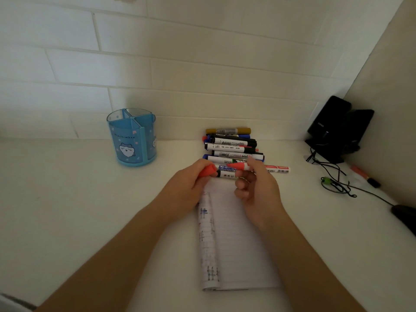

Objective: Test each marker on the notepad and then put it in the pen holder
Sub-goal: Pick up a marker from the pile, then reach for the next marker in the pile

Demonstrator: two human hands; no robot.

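Observation:
My left hand grips a red marker cap. My right hand pinches an uncapped red marker, its red tip pointing left toward the cap, a short gap between them. Both hands hover over the top edge of the lined notepad, whose left pages are rolled back. Behind the hands lies a pile of markers in black, blue, red and yellow. The blue translucent pen holder stands at the back left with nothing visible inside.
A black speaker with tangled cables stands in the right corner. An orange marker or highlighter lies by the right wall. A dark object sits at the right edge. A tiled wall closes the back.

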